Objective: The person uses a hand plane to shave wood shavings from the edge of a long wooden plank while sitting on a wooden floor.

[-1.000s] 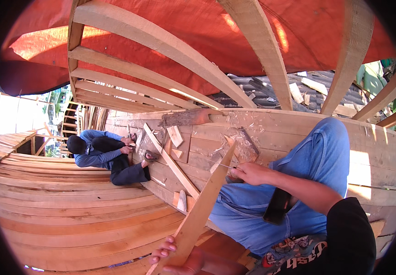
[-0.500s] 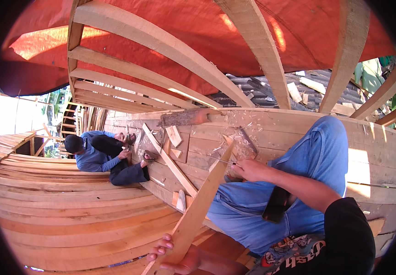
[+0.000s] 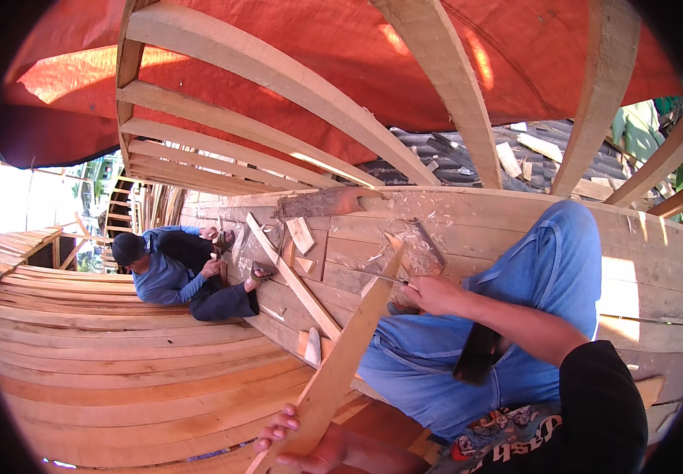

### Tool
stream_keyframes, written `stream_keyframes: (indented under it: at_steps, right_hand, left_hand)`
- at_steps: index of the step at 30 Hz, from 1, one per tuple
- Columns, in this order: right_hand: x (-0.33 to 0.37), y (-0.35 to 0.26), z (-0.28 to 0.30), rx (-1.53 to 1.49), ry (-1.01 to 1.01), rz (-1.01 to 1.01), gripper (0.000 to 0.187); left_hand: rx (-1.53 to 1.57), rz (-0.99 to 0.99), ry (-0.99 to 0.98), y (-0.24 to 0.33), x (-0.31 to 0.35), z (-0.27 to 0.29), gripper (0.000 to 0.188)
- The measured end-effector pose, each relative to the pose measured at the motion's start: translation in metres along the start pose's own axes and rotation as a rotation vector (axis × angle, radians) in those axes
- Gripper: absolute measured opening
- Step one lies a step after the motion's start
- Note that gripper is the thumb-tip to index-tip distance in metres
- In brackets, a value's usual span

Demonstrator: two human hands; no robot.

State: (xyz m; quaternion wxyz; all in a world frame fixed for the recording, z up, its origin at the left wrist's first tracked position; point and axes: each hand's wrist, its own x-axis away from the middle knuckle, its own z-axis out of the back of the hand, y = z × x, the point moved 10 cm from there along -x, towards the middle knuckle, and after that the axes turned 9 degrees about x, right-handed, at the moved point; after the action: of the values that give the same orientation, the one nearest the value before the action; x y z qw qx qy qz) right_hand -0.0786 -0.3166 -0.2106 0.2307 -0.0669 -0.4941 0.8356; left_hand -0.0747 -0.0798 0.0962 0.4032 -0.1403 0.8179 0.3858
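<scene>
A red-orange tarp (image 3: pixel 310 39) spans the far side, with curved timber ribs (image 3: pixel 453 75) standing before it. Stepped planking (image 3: pixel 144 355) fills the near left, meeting a plank floor (image 3: pixel 468 221) that runs to the right, sunlit in patches there. Farther left, a co-worker (image 3: pixel 169 272) in a blue top sits where planking and floor meet. A long tapered board (image 3: pixel 340 363) slants from the near edge, its narrow end over the floor; the left hand (image 3: pixel 319 454) grips its wide near end. A narrow strip (image 3: pixel 294 276) lies left of it. The right hand (image 3: pixel 434 295) is closed around a thin-bladed tool (image 3: pixel 381 276), blade across the board's far end. Pale shavings (image 3: pixel 436 209) litter the floor beyond.
</scene>
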Motion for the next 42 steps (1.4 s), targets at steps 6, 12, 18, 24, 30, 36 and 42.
stream_keyframes:
  at_steps: [6, 12, 18, 24, 30, 36, 42]
  right_hand:
    - [-0.009, 0.055, 0.000, 0.052, 0.004, -0.182, 0.042]
    - [-0.013, 0.045, -0.008, 0.005, 0.026, -0.082, 0.043]
    - [-0.002, 0.000, -0.006, -0.068, 0.007, 0.020, 0.045]
    - [-0.003, 0.016, -0.008, -0.084, -0.022, -0.023, 0.043]
    - [-0.009, 0.042, -0.005, 0.024, 0.039, -0.085, 0.045]
    - [-0.007, 0.026, -0.015, -0.018, -0.021, -0.031, 0.045]
    - [-0.003, 0.026, -0.005, -0.042, 0.078, -0.001, 0.046]
  left_hand:
    - [0.008, 0.019, -0.048, -0.004, 0.001, -0.008, 0.026]
    - [-0.012, -0.005, -0.004, -0.003, 0.003, -0.006, 0.026]
    - [-0.017, -0.010, 0.012, 0.001, 0.000, 0.004, 0.025]
    - [0.017, 0.006, -0.025, -0.001, -0.001, 0.006, 0.026]
    - [0.013, 0.010, -0.023, -0.004, 0.000, -0.003, 0.025]
    - [0.010, 0.002, -0.028, -0.002, -0.002, 0.002, 0.025]
    - [0.004, 0.004, 0.005, -0.001, -0.001, -0.001, 0.025]
